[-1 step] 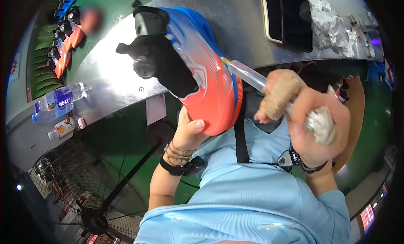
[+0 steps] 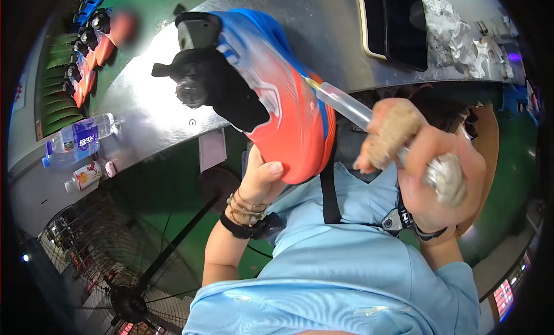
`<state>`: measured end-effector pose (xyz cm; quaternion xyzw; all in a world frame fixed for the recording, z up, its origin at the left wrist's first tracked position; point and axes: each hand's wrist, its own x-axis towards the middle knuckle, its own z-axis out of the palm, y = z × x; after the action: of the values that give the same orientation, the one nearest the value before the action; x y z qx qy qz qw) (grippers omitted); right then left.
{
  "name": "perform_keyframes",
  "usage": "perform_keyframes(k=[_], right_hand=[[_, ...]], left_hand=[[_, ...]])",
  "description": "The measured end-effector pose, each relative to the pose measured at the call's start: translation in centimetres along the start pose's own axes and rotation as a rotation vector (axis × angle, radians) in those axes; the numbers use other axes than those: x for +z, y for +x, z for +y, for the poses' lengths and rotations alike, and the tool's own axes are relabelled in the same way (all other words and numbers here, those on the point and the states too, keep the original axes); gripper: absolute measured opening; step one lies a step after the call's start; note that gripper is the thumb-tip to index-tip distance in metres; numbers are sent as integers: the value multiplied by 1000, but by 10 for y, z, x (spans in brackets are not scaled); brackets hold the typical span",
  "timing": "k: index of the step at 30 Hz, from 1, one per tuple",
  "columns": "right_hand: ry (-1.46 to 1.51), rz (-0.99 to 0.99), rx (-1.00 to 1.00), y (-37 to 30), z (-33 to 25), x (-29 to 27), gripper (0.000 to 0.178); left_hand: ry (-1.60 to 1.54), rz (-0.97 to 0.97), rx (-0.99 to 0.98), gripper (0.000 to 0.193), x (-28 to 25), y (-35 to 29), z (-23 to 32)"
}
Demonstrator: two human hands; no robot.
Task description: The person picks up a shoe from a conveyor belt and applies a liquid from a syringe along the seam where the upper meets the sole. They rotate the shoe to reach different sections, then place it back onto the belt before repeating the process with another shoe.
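Note:
My left hand (image 2: 262,172) is closed on the toe of a sports shoe (image 2: 288,121), thumb over the top, fingers partly hidden underneath. The shoe fades from blue at the heel to orange-red at the toe, and black material (image 2: 222,95) bulges from its opening. In my right hand (image 2: 441,156) is a clear syringe (image 2: 346,105), its yellowish tip at the shoe's side, near the edge where upper and sole meet. Tan wrapping covers a finger of that hand, and a whitish-grey wrapping (image 2: 445,179) covers another digit. Slight blur hides finger detail there.
A metal table (image 2: 167,144) lies beneath the shoe. On it are a phone (image 2: 395,26), crumpled white paper (image 2: 456,34) and, at left, a plastic bottle (image 2: 81,137) with a smaller bottle (image 2: 86,176). More shoes (image 2: 86,75) stand far left. A large fan (image 2: 127,300) is lower left.
The shoe has shifted slightly left at its heel end. My right hand and the syringe have moved a little to the right and down, with the tip still at the shoe's side.

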<state>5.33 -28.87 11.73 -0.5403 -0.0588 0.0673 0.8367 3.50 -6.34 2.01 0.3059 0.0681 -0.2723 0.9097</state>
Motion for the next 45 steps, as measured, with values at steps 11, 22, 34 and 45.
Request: perform_keyframes(k=[11,22,34,45], right_hand=[[-199,36,-35,-22,-29,-20,32],[-263,143,-41,-29,-35,-8,50],[-340,218,-85,-27,-24,5,56],[-285,129,-291,-26,-1,2,51]], left_hand=[[-191,-167,-32,58,38,78,-24],[-231,-193,45,44,50,112,-33],[-257,-100,104,39,67,129,-28],[-235,183,45,28,113,106,13]])
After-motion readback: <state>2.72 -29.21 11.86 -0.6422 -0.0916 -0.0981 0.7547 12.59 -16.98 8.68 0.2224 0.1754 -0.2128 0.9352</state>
